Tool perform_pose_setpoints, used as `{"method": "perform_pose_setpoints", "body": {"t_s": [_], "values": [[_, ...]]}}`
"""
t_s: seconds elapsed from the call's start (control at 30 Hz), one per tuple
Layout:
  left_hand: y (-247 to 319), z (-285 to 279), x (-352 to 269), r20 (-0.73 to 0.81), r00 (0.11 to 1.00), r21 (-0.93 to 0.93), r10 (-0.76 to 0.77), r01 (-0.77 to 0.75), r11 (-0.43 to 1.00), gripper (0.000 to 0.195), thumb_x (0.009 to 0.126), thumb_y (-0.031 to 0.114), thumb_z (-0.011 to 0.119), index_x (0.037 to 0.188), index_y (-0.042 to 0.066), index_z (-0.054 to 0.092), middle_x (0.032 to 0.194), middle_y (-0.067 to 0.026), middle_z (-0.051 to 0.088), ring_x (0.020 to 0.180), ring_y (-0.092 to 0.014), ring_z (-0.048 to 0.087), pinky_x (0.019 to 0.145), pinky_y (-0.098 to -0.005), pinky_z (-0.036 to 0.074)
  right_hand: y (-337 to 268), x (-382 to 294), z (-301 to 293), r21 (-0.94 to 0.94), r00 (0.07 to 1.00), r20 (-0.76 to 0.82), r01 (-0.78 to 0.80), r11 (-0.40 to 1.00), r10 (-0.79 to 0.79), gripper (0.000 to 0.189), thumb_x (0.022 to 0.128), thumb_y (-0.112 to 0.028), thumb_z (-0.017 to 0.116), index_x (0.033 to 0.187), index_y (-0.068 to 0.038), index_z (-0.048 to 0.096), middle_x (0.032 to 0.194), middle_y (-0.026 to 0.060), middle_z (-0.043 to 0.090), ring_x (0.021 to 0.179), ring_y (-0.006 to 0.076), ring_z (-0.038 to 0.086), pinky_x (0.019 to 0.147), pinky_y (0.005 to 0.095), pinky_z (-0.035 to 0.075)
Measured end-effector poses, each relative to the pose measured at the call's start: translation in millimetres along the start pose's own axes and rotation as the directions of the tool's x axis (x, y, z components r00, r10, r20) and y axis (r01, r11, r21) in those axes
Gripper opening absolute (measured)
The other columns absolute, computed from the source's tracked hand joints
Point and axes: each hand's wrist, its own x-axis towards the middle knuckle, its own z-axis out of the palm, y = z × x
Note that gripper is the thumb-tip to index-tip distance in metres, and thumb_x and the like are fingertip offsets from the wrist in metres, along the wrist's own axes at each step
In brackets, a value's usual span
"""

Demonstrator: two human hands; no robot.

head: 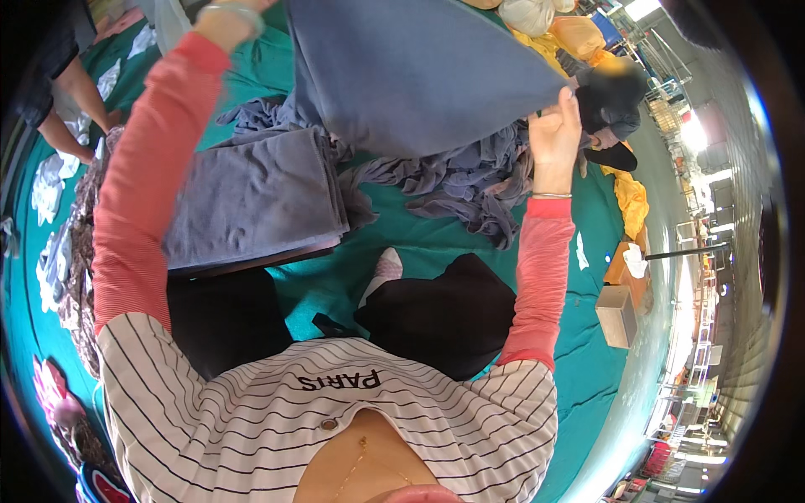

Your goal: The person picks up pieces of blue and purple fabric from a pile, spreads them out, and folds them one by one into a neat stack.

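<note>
A grey-blue cloth is stretched in the air before me, its lower edge sagging. My right hand pinches its right corner between thumb and fingers. At the top edge, my left hand is blurred and mostly cut off, near the cloth's left side; its fingers are out of view. Below, to the left, lies a flat stack of folded grey cloths, with its lower edge by my knee. Loose, crumpled grey cloths lie heaped under and behind the raised cloth.
A green sheet covers the floor. At left, another person's forearms reach toward dark patterned fabric. A second person sits at upper right. Beyond are filled bags, yellow cloth and a wooden box.
</note>
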Motion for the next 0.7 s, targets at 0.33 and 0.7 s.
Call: {"method": "perform_pose_setpoints", "body": {"t_s": [0.33, 0.7], "values": [[125.8, -225.2, -205.9, 0.456, 0.875, 0.177, 0.161, -0.267, 0.947, 0.040, 0.085, 0.038, 0.052, 0.102, 0.003, 0.059, 0.099, -0.0124, 0.061, 0.088, -0.022, 0.057, 0.086, -0.0374, 0.038, -1.4, -103.7, 62.3, -0.107, 0.620, 0.749, -0.237, 0.966, 0.235, 0.013, 0.075, -0.009, 0.063, 0.081, 0.002, 0.060, 0.093, 0.0178, 0.060, 0.083, 0.0245, 0.059, 0.079, 0.0374, 0.046], [35.8, -190.2, -176.1, -0.193, 0.946, 0.954, -0.259, 0.243, 0.178, 0.038, 0.086, 0.027, 0.054, 0.109, -0.003, 0.054, 0.069, 0.0020, 0.052, 0.064, -0.005, 0.047, 0.056, -0.0189, 0.035, 113.0, -99.2, 70.9, -0.421, 0.637, 0.294, -0.582, 0.695, 0.712, 0.040, 0.089, -0.023, 0.050, 0.124, -0.007, 0.042, 0.109, 0.0007, 0.053, 0.098, 0.0107, 0.050, 0.082, 0.0313, 0.042]]}}
